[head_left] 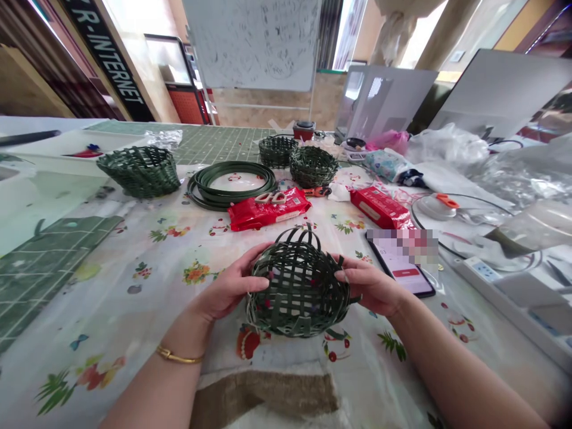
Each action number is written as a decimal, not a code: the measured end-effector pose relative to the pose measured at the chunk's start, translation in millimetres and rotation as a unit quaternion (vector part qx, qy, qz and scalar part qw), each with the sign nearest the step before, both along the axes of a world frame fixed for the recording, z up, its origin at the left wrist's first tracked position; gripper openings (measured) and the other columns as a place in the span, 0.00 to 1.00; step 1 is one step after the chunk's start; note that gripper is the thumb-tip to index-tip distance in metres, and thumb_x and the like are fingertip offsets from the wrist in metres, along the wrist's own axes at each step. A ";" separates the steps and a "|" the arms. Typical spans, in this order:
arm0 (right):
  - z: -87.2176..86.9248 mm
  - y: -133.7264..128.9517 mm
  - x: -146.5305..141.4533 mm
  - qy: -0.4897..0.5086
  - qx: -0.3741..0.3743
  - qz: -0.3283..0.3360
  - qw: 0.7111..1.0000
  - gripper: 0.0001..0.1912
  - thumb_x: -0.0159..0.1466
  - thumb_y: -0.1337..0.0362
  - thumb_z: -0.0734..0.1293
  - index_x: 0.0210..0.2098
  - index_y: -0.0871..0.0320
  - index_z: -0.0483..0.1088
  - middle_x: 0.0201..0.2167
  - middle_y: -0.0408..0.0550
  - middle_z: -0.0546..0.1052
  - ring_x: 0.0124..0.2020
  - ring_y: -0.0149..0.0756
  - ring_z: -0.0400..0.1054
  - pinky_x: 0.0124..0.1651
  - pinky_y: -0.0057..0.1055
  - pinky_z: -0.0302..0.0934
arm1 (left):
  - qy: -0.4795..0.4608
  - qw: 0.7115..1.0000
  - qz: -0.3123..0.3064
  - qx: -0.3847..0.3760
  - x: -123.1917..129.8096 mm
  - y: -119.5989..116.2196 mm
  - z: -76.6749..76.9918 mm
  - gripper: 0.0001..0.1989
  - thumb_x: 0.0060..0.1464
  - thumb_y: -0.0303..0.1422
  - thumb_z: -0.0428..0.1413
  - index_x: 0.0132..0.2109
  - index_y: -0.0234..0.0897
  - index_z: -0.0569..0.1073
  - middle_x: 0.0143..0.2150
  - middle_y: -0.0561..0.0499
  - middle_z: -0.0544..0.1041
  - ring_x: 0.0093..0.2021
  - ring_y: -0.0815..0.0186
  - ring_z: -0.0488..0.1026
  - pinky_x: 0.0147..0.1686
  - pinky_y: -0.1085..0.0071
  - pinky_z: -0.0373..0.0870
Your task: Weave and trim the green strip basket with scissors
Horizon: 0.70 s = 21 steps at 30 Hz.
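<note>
Between my two hands is a dark green woven basket [295, 319], its open mouth facing me and a few loose strip ends standing up at its far rim. My left hand [235, 283] grips the left side, thumb over the rim and fingers behind the wall. On the opposite side my right hand [369, 283] pinches the rim near a strip end that sticks out. A coil of green strip [232, 185] lies beyond the basket. Scissors [270, 198] rest on a red packet [268, 211] just past it.
Three more green baskets stand farther back: one at left [138, 173], two near the middle [313, 167]. Right of my hands lie a phone [402, 268], a second red packet [379, 205] and a power strip [487, 277]. Clear plastic bags [447, 146] crowd the far right.
</note>
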State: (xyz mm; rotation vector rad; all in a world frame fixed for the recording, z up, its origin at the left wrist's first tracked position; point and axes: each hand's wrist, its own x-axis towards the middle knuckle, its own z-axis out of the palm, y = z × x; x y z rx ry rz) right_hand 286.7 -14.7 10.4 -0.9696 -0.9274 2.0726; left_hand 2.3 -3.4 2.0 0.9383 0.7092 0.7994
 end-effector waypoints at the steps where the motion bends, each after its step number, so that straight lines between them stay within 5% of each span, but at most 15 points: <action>1: -1.2 0.7 -0.6 0.010 -0.005 0.000 1.000 0.21 0.56 0.66 0.71 0.50 0.54 0.72 0.42 0.47 0.79 0.37 0.34 0.74 0.39 0.29 0.65 | -0.013 1.000 0.008 -0.005 2.0 0.4 -1.4 0.34 0.44 0.28 0.63 0.60 0.46 0.66 0.59 0.47 0.72 0.55 0.51 0.71 0.50 0.62 0.70; 12: -9.2 6.1 2.9 0.034 -0.073 -0.049 0.996 0.23 0.54 0.71 0.72 0.49 0.53 0.74 0.35 0.44 0.82 0.32 0.32 0.75 0.35 0.28 0.67 | -0.080 0.994 0.054 -0.053 2.8 -2.1 -7.6 0.29 0.44 0.26 0.61 0.56 0.43 0.71 0.53 0.46 0.76 0.45 0.55 0.76 0.43 0.62 0.73; 21: -12.5 4.8 1.5 0.028 -0.044 -0.056 0.997 0.20 0.54 0.68 0.73 0.47 0.53 0.74 0.40 0.45 0.81 0.31 0.32 0.75 0.36 0.30 0.67 | -0.032 0.990 0.124 -0.052 9.1 8.1 -6.1 0.27 0.42 0.28 0.64 0.53 0.38 0.73 0.44 0.46 0.80 0.37 0.59 0.77 0.37 0.66 0.74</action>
